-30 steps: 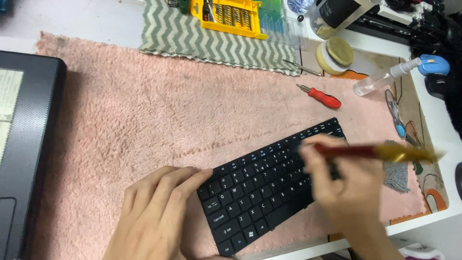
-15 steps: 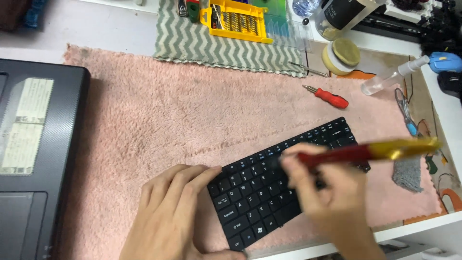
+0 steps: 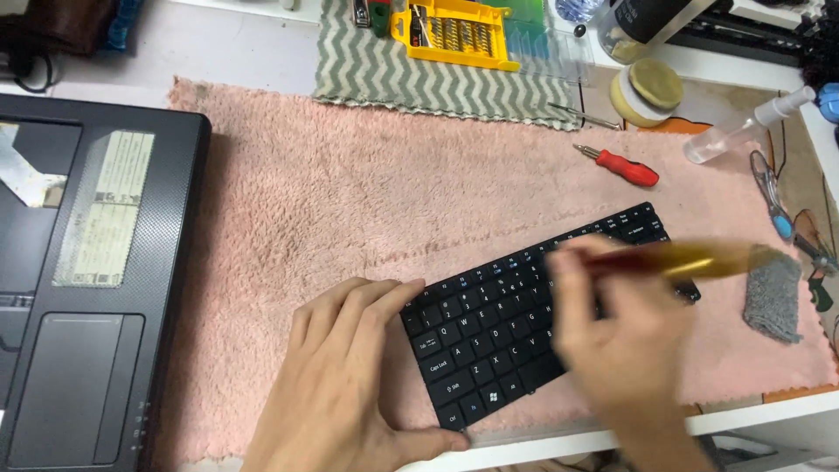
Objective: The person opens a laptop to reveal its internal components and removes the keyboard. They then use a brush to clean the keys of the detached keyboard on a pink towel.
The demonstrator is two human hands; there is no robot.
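White table (image 3: 262,39) along top of frame, mostly covered by fluffy pink towel (image 3: 350,218) spread across the centre. Black laptop base with bare keyboard bay and touchpad (image 3: 87,288), far left. Grey-and-white zigzag cloth (image 3: 393,74), upper centre, carrying yellow plastic screwdriver-bit case (image 3: 450,31). Loose black laptop keyboard (image 3: 507,328), lower centre-right on the towel, lying slantwise. Left hand (image 3: 350,385) flat, fingers spread, pressing the keyboard's left end. Right hand (image 3: 625,350), blurred, over the keyboard's right half; grip closed on red-and-gold handled brush (image 3: 673,260). Small grey cloth (image 3: 773,293), right edge. Red-handled screwdriver (image 3: 625,164), upper right.
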